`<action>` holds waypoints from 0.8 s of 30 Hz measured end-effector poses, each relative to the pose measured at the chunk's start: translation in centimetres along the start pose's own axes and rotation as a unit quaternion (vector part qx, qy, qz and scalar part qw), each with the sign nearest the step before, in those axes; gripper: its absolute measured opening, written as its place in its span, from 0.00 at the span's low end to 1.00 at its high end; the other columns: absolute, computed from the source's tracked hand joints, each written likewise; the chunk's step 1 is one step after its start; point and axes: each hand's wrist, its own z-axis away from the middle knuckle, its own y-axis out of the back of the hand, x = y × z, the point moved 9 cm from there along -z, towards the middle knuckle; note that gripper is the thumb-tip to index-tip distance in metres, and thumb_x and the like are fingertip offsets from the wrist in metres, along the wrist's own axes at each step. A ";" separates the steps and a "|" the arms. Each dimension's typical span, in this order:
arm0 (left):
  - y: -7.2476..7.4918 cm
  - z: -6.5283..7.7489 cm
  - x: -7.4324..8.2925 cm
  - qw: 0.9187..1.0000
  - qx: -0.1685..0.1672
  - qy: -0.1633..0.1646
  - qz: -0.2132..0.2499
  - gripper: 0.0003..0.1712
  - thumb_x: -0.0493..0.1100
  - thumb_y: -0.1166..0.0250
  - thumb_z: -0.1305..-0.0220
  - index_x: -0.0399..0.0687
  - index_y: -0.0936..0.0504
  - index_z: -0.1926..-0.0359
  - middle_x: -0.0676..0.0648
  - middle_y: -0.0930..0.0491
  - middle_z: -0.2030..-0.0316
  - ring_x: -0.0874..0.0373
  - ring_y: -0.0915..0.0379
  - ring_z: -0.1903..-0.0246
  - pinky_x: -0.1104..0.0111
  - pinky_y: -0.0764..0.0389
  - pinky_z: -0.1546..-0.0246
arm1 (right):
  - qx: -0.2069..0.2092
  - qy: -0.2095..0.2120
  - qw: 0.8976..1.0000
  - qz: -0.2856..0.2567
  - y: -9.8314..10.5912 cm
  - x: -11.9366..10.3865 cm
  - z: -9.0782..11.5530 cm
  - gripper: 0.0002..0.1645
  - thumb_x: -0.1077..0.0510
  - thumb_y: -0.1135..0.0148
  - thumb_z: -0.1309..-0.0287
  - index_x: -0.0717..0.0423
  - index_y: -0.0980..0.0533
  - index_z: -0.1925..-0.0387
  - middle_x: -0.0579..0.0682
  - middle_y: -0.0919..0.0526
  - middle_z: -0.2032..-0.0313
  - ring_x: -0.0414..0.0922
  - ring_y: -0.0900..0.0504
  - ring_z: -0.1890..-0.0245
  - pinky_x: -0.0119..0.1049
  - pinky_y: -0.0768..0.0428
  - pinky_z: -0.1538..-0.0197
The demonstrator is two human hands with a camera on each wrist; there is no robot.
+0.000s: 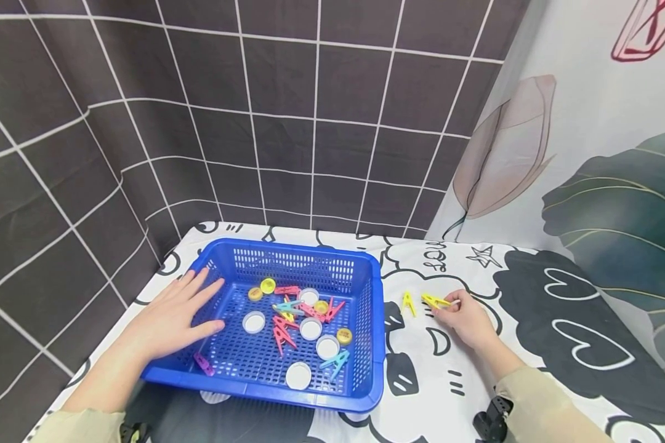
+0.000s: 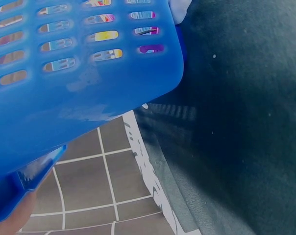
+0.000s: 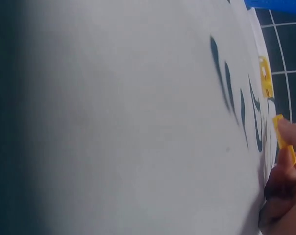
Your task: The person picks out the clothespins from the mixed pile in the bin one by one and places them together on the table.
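Observation:
My right hand pinches a yellow clothespin between thumb and fingers, just above the patterned cloth; the right wrist view shows this yellow clothespin at the fingertips. A second yellow clothespin lies on the cloth to its left. Over the left rim of a blue plastic basket, my left hand rests with fingers spread and straight. Inside the basket are several pink clothespins, a light blue clothespin, a purple clothespin, white caps and yellow caps.
A white cloth with black cartoon prints covers the table. Behind stands a dark curtain with a white grid, and a leaf-patterned curtain hangs at the right.

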 end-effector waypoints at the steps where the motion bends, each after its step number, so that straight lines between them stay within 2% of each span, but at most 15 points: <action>1: 0.0 0.0 0.0 1.000 0.000 0.000 0.002 0.44 0.65 0.42 0.41 0.42 0.37 0.32 0.32 0.48 0.32 0.34 0.57 0.32 0.44 0.51 0.36 | 0.001 -0.004 1.000 0.006 0.0 0.1 0.1 0.26 0.51 0.35 0.48 0.63 0.32 0.54 0.50 0.25 0.72 0.46 0.28 0.73 0.36 0.32 0.70; 6: 0.0 0.0 0.1 1.000 -0.001 0.001 0.008 0.44 0.65 0.42 0.41 0.43 0.38 0.32 0.32 0.48 0.31 0.34 0.58 0.32 0.45 0.51 0.36 | -0.004 -0.027 0.998 0.050 -0.1 0.6 0.5 0.27 0.47 0.37 0.46 0.62 0.34 0.54 0.55 0.22 0.69 0.48 0.26 0.71 0.38 0.32 0.70; 12: 0.0 -0.1 0.1 1.000 -0.001 -0.001 0.009 0.44 0.65 0.42 0.41 0.43 0.38 0.32 0.32 0.49 0.31 0.34 0.58 0.32 0.44 0.52 0.36 | -0.002 -0.059 0.991 0.122 -0.3 1.1 1.0 0.31 0.40 0.39 0.46 0.59 0.33 0.54 0.59 0.20 0.65 0.50 0.25 0.72 0.40 0.34 0.74; 18: 0.1 0.0 0.1 1.000 0.000 -0.002 0.013 0.45 0.65 0.42 0.41 0.42 0.38 0.32 0.31 0.49 0.32 0.34 0.58 0.32 0.44 0.52 0.36 | 0.012 -0.068 0.988 0.141 -0.4 0.9 1.4 0.34 0.35 0.40 0.47 0.59 0.34 0.56 0.58 0.20 0.68 0.50 0.25 0.73 0.43 0.34 0.74; 24: 0.2 0.1 0.1 1.000 -0.001 0.001 0.018 0.45 0.65 0.42 0.41 0.42 0.38 0.32 0.31 0.49 0.31 0.34 0.58 0.32 0.44 0.52 0.36 | 0.032 -0.071 0.986 0.146 -0.7 0.7 1.7 0.37 0.32 0.40 0.48 0.60 0.34 0.55 0.55 0.22 0.74 0.49 0.28 0.76 0.41 0.36 0.76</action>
